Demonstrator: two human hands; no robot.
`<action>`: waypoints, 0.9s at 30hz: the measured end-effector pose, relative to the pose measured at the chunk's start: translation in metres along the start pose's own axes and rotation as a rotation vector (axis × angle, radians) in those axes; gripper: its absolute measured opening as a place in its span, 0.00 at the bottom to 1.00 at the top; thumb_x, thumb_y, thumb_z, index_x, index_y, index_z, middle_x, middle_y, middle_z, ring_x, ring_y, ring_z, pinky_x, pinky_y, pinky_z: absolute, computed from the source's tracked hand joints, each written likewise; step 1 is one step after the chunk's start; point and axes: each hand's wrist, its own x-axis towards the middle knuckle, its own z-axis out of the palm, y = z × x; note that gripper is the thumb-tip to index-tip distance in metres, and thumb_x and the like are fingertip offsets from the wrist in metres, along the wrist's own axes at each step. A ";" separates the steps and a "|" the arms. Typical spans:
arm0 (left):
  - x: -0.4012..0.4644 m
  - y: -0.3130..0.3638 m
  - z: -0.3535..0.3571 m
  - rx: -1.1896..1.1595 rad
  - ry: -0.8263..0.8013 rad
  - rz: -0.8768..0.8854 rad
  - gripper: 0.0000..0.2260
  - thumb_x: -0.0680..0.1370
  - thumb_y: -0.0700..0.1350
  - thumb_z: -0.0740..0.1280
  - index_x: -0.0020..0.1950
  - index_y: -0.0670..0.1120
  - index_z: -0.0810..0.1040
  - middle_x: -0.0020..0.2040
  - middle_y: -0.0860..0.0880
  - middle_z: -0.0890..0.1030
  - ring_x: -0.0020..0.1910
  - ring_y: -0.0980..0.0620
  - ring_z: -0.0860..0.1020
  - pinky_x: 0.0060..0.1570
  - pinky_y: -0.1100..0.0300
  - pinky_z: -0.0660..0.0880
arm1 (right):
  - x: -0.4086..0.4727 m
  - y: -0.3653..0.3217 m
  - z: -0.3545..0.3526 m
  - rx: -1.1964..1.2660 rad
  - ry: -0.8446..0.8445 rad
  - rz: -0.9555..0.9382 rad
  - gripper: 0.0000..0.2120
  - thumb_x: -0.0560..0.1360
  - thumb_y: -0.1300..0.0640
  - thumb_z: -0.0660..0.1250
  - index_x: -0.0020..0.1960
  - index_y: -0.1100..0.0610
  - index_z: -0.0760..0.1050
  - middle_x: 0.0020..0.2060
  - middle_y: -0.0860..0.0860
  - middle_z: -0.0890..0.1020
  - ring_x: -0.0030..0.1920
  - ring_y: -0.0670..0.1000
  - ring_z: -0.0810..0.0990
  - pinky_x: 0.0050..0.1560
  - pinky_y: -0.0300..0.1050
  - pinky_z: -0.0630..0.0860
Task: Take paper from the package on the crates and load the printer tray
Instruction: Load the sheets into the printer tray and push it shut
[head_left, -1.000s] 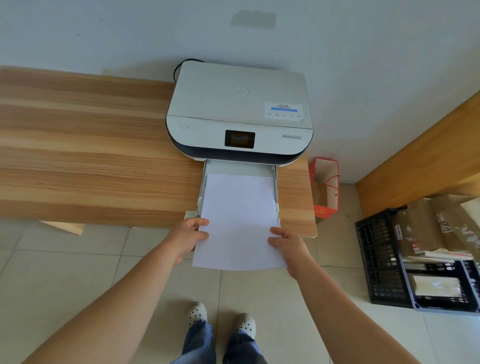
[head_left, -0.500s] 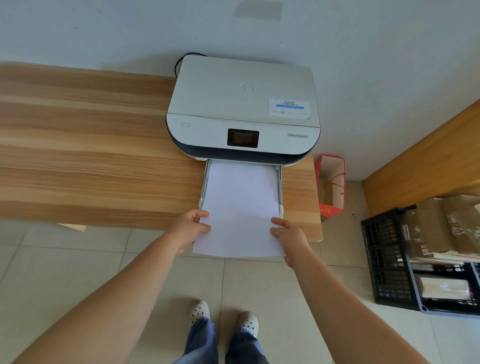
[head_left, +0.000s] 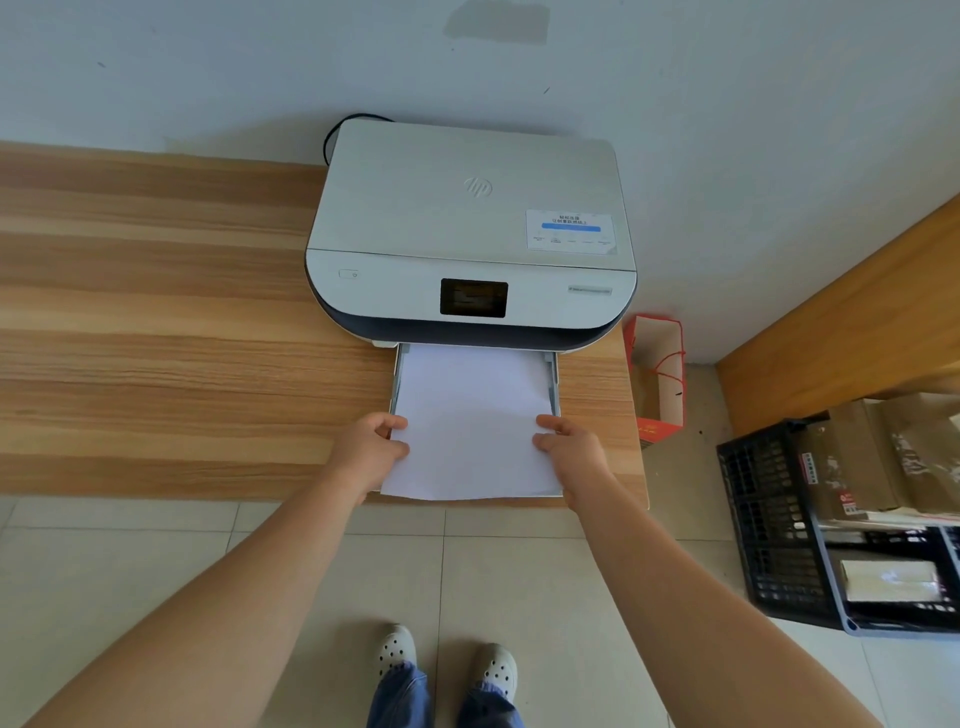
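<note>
The left hand (head_left: 370, 451) and the right hand (head_left: 571, 451) are each pinching one long edge of the paper stack (head_left: 470, 421), thumbs lying on top and the other fingers curling under, so both hands are closing on the sheets rather than lying flat. Holding the two sides at once is probably keeping the stack square, so it is feeding straight between the side walls instead of skewing and jamming a corner.

The paper is sitting mostly inside the pulled-out printer tray (head_left: 555, 382), its far end disappearing under the dark front lip of the printer (head_left: 470, 234), while its near end is overhanging the tray and reaching the front edge of the wooden desk (head_left: 156, 338). By my reading, the loading step is well along but not finished: the near end is yet to be seated.

Off to the right on the floor, the black crates (head_left: 763, 519) are holding the brown paper package (head_left: 852, 457), well apart from the printer. A red paper bag (head_left: 655, 395) is standing between the desk and the crates.
</note>
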 end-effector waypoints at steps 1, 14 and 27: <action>0.002 0.001 0.000 0.005 0.002 0.008 0.16 0.74 0.35 0.68 0.61 0.46 0.78 0.55 0.48 0.74 0.54 0.51 0.73 0.49 0.60 0.68 | 0.002 -0.002 0.001 -0.006 0.006 -0.001 0.14 0.78 0.62 0.66 0.61 0.50 0.77 0.46 0.51 0.80 0.50 0.58 0.83 0.54 0.54 0.81; 0.025 0.014 0.005 0.150 0.048 0.129 0.16 0.75 0.35 0.67 0.62 0.46 0.76 0.59 0.42 0.76 0.50 0.50 0.73 0.38 0.62 0.69 | 0.022 -0.020 0.011 -0.102 0.045 -0.070 0.17 0.78 0.62 0.64 0.65 0.49 0.76 0.50 0.51 0.79 0.43 0.55 0.80 0.51 0.55 0.82; 0.027 0.016 -0.003 0.183 0.028 0.182 0.17 0.74 0.37 0.69 0.63 0.46 0.77 0.54 0.50 0.76 0.54 0.51 0.74 0.49 0.59 0.71 | 0.018 -0.027 0.006 -0.273 0.034 -0.197 0.20 0.77 0.57 0.66 0.68 0.48 0.73 0.64 0.53 0.76 0.50 0.54 0.80 0.55 0.53 0.80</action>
